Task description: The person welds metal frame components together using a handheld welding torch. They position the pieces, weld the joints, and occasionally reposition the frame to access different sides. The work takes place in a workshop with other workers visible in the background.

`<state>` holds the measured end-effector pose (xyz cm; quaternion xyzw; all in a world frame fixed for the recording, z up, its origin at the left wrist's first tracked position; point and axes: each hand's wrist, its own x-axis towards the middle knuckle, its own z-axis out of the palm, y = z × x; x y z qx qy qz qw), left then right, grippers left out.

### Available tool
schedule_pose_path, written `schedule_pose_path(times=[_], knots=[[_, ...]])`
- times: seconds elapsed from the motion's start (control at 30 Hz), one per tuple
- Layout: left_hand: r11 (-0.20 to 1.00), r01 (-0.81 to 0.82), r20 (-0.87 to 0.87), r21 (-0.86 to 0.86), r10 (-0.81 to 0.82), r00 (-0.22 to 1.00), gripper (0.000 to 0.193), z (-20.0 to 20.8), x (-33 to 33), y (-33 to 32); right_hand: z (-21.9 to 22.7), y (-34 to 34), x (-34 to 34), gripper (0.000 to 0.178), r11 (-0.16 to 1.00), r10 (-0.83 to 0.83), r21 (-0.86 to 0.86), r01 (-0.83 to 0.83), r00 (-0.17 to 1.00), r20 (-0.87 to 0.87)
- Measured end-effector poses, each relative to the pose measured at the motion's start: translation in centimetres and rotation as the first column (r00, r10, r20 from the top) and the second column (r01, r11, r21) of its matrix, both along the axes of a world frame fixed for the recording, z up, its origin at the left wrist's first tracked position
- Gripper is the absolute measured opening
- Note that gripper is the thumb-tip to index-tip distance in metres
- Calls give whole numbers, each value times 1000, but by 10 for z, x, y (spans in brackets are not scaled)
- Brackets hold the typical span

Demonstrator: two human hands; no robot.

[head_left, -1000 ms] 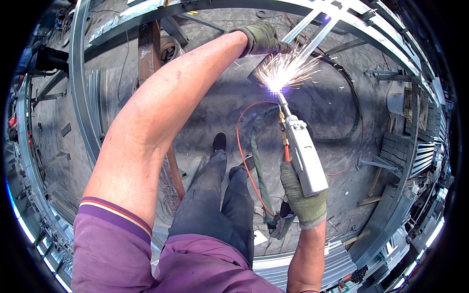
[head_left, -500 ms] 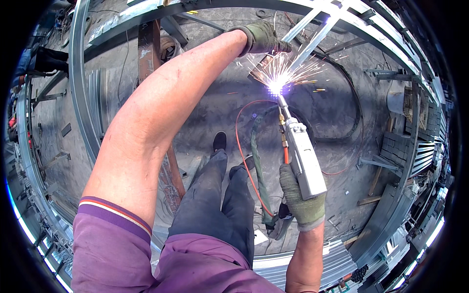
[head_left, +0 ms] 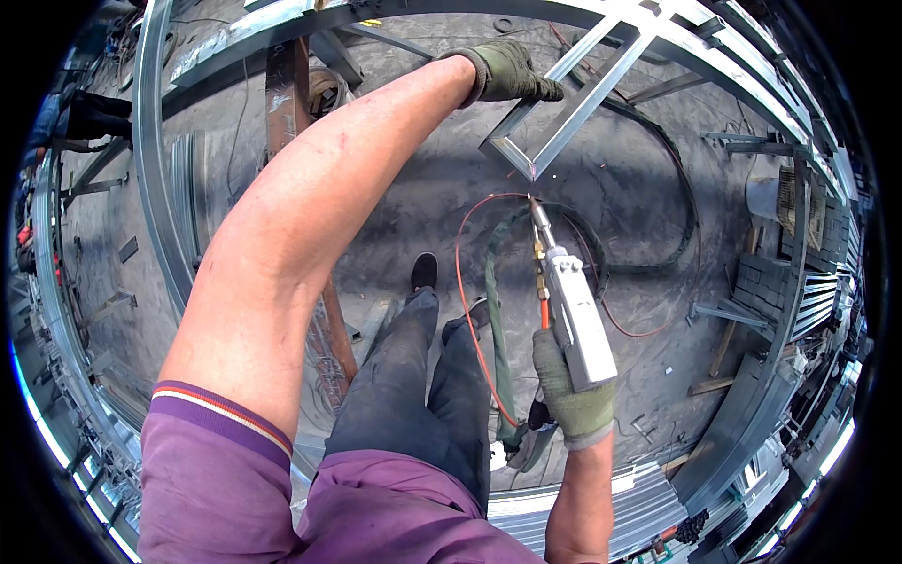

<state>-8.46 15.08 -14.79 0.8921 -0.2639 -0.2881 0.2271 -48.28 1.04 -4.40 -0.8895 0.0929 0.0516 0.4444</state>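
Observation:
My right hand [head_left: 571, 399], in a green work glove, is closed round the grip of a silver welding gun [head_left: 581, 315]. The gun's nozzle points up toward the corner of a square-tube metal frame [head_left: 583, 116], a small gap below it. A faint pinkish glow marks that corner, and no arc burns. My left arm reaches far forward. Its gloved left hand [head_left: 507, 71] is closed on the frame's left side, with the fingertips partly hidden. A red-orange hose [head_left: 460, 273] and a green-sleeved cable [head_left: 501, 348] trail from the gun.
A long metal beam [head_left: 148, 160] rises at the left, beside a rusty brown beam [head_left: 287, 94]. Metal profiles [head_left: 601, 503] lie stacked behind my right forearm. Cable loops [head_left: 691, 188] cross the floor at right, near a white bucket [head_left: 763, 197]. Another person's legs [head_left: 99, 115] show at far left.
The bright arc and flying sparks have stopped, so the frame's corner shows plainly. My right hand has drawn the gun slightly back and left; my left hand has stayed nearly still.

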Motion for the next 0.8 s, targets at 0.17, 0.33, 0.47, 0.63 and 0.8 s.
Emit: schedule_pose_path(times=[0.17,0.33,0.47,0.63,0.8], knots=[[997,-59,-48,-51,56,997,77,-1,-3,6,0,8,-20,14,999,-19,26,20,999,-37],[997,-33,-64,-68,29,998,70,-1,-2,4,5,9,-9,21,998,-65,24,65,998,-8],[997,-59,-67,-56,55,996,69,-1,-3,2,1,5,-2,18,990,-92,98,100,993,-78],[996,-52,-79,-78,46,996,72,0,-3,4,-4,3,-4,15,994,-42,95,46,998,-48],[996,-59,-69,-63,55,996,72,0,-4,4,-5,4,1,16,997,-16,75,16,1000,-1]])
